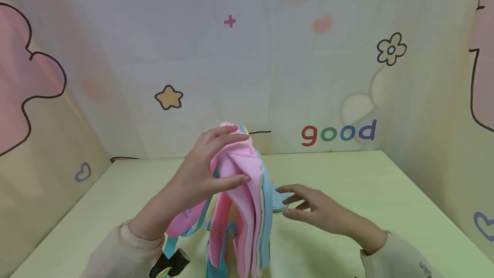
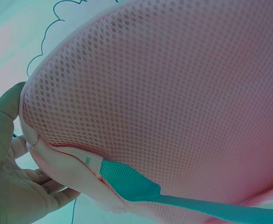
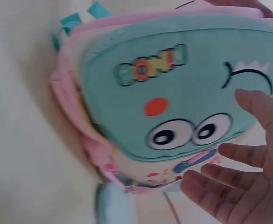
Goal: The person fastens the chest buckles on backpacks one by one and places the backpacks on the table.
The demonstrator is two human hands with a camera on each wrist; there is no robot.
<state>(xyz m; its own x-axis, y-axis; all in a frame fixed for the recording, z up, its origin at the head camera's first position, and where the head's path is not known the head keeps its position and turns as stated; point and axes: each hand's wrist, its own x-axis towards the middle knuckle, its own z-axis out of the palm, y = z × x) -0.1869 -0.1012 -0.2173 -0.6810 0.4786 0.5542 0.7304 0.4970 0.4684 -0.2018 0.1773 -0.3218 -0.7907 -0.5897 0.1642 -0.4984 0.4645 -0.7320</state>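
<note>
A small pink and light blue children's backpack (image 1: pixel 241 166) stands on edge on the table, seen from its side in the head view. My left hand (image 1: pixel 204 158) grips its upper part, thumb on the near side and fingers over the other. In the left wrist view the pink mesh back panel (image 2: pixel 164 102) and a teal strap (image 2: pixel 127 179) show. My right hand (image 1: pixel 316 207) hovers to the right of the bag with loosely bent fingers, holding nothing. Facing it in the right wrist view is the front panel (image 3: pixel 127 107), with cartoon eyes and coloured letters.
Beyond my right hand lies a light blue item (image 1: pixel 279 198) on the pale green table (image 1: pixel 335 170), partly hidden. Teal straps (image 1: pixel 218 265) hang under the bag. A black device (image 1: pixel 175 263) sits by my left wrist. Printed cloth walls (image 1: pixel 247 76) enclose the table at the back and sides.
</note>
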